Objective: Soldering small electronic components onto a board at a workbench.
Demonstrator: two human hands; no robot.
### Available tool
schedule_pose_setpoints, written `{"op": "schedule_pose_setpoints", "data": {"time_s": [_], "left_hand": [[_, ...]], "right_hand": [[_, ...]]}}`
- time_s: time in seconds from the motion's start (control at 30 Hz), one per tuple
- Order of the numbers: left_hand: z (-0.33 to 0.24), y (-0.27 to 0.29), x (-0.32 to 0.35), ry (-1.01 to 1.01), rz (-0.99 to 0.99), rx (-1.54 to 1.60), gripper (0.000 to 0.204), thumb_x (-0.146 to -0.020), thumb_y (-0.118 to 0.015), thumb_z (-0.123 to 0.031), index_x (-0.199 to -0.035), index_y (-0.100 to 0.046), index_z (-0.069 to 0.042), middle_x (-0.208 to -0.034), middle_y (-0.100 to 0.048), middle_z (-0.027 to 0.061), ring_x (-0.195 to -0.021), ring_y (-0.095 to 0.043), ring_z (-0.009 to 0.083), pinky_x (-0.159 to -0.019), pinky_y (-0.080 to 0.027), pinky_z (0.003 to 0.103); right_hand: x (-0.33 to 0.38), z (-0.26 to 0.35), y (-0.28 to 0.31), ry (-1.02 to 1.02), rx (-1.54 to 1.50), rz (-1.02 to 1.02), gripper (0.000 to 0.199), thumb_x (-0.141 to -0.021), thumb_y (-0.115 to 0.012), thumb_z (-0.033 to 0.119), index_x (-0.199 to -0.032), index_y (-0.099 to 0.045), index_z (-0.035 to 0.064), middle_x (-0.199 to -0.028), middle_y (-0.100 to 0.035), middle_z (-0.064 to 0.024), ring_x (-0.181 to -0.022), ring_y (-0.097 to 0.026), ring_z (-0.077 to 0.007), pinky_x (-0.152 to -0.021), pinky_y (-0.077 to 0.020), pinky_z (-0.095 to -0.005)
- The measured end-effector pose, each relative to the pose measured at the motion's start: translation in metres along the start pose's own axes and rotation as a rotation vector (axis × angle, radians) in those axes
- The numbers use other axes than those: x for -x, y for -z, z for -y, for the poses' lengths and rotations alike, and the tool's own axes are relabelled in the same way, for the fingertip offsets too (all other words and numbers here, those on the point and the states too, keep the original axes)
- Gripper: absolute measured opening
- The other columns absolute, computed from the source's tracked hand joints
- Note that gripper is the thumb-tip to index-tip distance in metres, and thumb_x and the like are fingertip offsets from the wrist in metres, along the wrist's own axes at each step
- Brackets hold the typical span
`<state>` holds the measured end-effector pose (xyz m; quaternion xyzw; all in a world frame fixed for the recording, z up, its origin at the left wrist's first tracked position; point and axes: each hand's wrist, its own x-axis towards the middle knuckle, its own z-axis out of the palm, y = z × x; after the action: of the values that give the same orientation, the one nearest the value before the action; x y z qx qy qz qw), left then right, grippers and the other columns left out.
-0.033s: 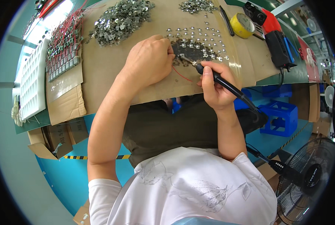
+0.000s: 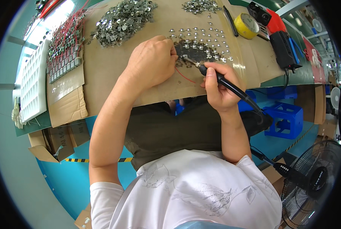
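Observation:
My right hand (image 2: pixel 224 84) grips a black soldering iron (image 2: pixel 233 88) like a pen, its metal tip slanting left toward my left hand. The tip meets a small metal piece (image 2: pixel 185 56) at the edge of a dark scorched patch (image 2: pixel 193 51) on the board. My left hand (image 2: pixel 153 61) is closed in a pinch beside that tip. A thin red wire (image 2: pixel 185 77) runs out from under its fingers toward the table's near edge; the pinched end is hidden. Rows of small silver metal clips (image 2: pixel 217 40) stand on and beyond the scorched patch.
A large heap of metal clips (image 2: pixel 124 21) lies beyond my left hand, a smaller pile (image 2: pixel 201 5) at the back. Yellow tape (image 2: pixel 246 26) and a black power box (image 2: pixel 285 49) sit right. Wired parts (image 2: pixel 65 45) and a white gridded tray (image 2: pixel 35 82) are left; a fan (image 2: pixel 313 183) stands lower right.

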<state>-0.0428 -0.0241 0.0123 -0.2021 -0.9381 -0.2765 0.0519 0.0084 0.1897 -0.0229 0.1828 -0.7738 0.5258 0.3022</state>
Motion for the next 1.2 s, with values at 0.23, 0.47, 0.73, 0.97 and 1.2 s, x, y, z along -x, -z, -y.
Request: {"op": "schedule_pose_setpoints", "data": {"time_s": [0.23,0.47,0.73,0.97,1.2], "left_hand": [[-0.002,0.001,-0.002,0.002,-0.001,-0.015,0.013,-0.087,-0.073,-0.012,-0.091,-0.071,0.000,-0.092,-0.068,0.0166,-0.091,-0.067,0.0376,-0.082,-0.053,0.047],[-0.002,0.002,-0.001,0.010,-0.006,0.000,0.013,-0.087,-0.073,-0.012,-0.090,-0.072,0.000,-0.092,-0.069,0.0173,-0.092,-0.067,0.0379,-0.083,-0.053,0.047],[-0.003,0.001,-0.001,0.007,-0.016,0.006,0.013,-0.086,-0.073,-0.011,-0.089,-0.072,0.001,-0.092,-0.069,0.0174,-0.091,-0.067,0.0381,-0.082,-0.053,0.047],[-0.004,0.002,-0.003,0.029,-0.007,0.007,0.012,-0.085,-0.072,-0.011,-0.089,-0.072,0.000,-0.093,-0.069,0.0168,-0.092,-0.067,0.0378,-0.083,-0.053,0.047],[-0.003,0.000,-0.002,0.030,-0.008,0.004,0.011,-0.086,-0.071,-0.011,-0.089,-0.072,0.000,-0.093,-0.069,0.0166,-0.092,-0.067,0.0377,-0.084,-0.053,0.047]], "right_hand": [[0.000,0.001,0.001,-0.019,-0.009,-0.008,0.008,-0.090,-0.075,0.002,-0.096,-0.075,-0.0018,-0.076,-0.071,-0.0088,-0.060,-0.064,-0.0139,-0.054,-0.0483,-0.0255],[0.000,0.001,0.000,-0.006,-0.021,-0.006,0.007,-0.090,-0.075,0.002,-0.096,-0.075,-0.0019,-0.076,-0.071,-0.0082,-0.059,-0.063,-0.0128,-0.053,-0.0478,-0.0250],[-0.001,0.000,0.000,0.012,-0.021,0.000,0.007,-0.090,-0.074,0.002,-0.096,-0.075,-0.0018,-0.075,-0.071,-0.0081,-0.059,-0.063,-0.0129,-0.053,-0.0479,-0.0251],[0.004,-0.002,0.001,-0.167,-0.252,-0.090,0.012,-0.098,-0.069,0.003,-0.108,-0.072,-0.0036,-0.077,-0.072,-0.0065,-0.057,-0.066,-0.0071,-0.051,-0.0517,-0.0201],[-0.038,-0.004,-0.002,0.011,0.007,0.103,0.025,-0.097,-0.074,0.005,-0.122,-0.074,0.0079,-0.086,-0.077,-0.0079,-0.062,-0.066,-0.0127,-0.056,-0.0515,-0.0252]]}}
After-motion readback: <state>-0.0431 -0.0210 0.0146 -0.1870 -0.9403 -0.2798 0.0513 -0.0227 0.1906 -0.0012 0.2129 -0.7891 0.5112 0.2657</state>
